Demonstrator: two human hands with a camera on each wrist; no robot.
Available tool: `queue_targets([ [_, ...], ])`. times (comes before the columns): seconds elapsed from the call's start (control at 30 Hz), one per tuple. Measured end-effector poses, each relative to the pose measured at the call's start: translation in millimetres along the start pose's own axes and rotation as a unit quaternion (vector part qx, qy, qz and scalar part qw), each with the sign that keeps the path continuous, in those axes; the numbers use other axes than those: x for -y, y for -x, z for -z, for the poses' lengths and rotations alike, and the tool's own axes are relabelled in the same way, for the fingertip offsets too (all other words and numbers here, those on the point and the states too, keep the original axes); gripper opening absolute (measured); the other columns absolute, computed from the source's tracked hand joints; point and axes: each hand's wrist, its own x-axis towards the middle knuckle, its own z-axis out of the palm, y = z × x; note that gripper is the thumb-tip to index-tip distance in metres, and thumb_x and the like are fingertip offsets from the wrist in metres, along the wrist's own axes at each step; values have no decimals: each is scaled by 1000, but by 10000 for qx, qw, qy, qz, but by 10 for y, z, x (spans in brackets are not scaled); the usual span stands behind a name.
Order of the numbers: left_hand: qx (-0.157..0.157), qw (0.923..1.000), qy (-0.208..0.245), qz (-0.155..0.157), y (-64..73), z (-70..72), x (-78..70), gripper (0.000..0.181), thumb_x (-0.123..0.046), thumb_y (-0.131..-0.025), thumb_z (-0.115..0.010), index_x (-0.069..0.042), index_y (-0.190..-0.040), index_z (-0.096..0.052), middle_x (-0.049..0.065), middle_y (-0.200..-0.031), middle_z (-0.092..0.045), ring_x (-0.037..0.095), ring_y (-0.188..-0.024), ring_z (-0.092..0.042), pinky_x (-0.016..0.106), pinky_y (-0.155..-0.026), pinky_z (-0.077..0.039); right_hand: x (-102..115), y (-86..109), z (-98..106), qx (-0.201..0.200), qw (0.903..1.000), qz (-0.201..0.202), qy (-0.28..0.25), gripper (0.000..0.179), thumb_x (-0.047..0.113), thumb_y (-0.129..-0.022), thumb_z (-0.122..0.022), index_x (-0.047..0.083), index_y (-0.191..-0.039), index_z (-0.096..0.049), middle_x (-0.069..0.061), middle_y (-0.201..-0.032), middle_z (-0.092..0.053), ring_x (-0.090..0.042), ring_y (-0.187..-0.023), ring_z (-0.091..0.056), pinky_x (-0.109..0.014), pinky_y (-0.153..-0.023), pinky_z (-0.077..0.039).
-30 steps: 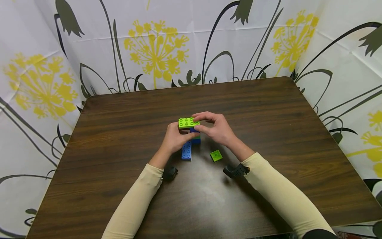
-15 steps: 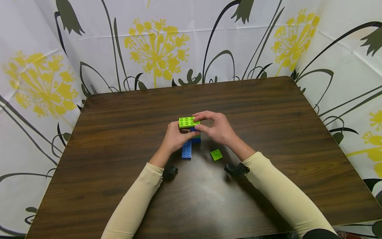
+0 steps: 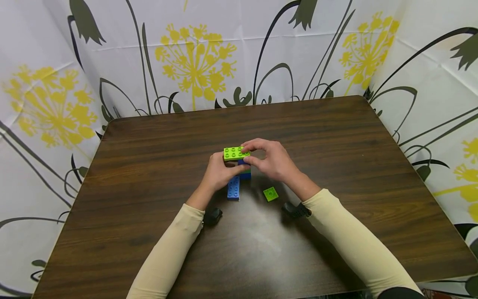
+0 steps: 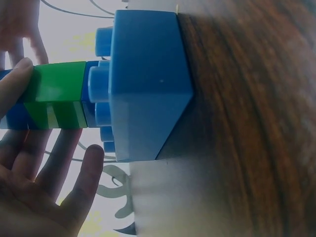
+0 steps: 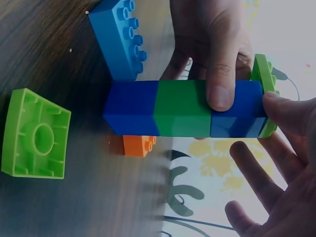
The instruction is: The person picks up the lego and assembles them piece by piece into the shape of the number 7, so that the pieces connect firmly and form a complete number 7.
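Observation:
A small tower of toy building blocks stands on the table: a blue block (image 5: 131, 108) at the bottom, a green block (image 5: 182, 108) above it, then another blue block (image 5: 237, 109). A long, thin lime-green block (image 3: 234, 153) lies across the top, overhanging to the left. My left hand (image 3: 219, 173) grips the tower, thumb on the near face and fingers behind. With thumb and fingers, my right hand (image 3: 275, 162) pinches the right end of the lime block. A long blue block (image 3: 233, 189), studs up, lies in front of the tower.
Right of the tower, a square lime-green block (image 5: 37, 136) lies with its hollow underside showing. An orange block (image 5: 136, 145) appears behind the tower in the right wrist view. The brown wooden table (image 3: 168, 141) ends at a floral curtain (image 3: 231, 50).

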Motion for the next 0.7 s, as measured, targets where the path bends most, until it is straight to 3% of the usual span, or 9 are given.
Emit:
queue_targets([
  [0.3, -69, 9999, -44, -121, -5, -2, 18, 36, -7, -81, -81, 6, -113, -67, 20, -108, -69, 40, -99, -67, 42, -84, -57, -3, 1, -17, -207, 9987, 322, 329, 17, 12, -85, -78, 13, -102, -74, 3, -113, -69, -14, -97, -64, -37, -86, -52],
  [0.5, -73, 9998, -50, -149, -8, -3, 28, 35, -7, -81, -80, 6, -111, -68, 20, -106, -69, 35, -94, -68, 39, -80, -58, 13, -4, -14, -243, 9967, 434, 639, 15, 15, -86, -78, 16, -100, -74, 6, -109, -70, -13, -88, -65, -31, -68, -50],
  [0.7, -104, 9999, -29, -58, -117, -40, 361, 40, -13, -80, -83, 2, -113, -68, 17, -107, -70, 33, -93, -69, 38, -79, -58, 1, 11, -29, -195, 9961, 391, 762, 18, 17, -87, -76, 18, -105, -72, 7, -108, -69, -10, -85, -64, -30, -60, -44],
])
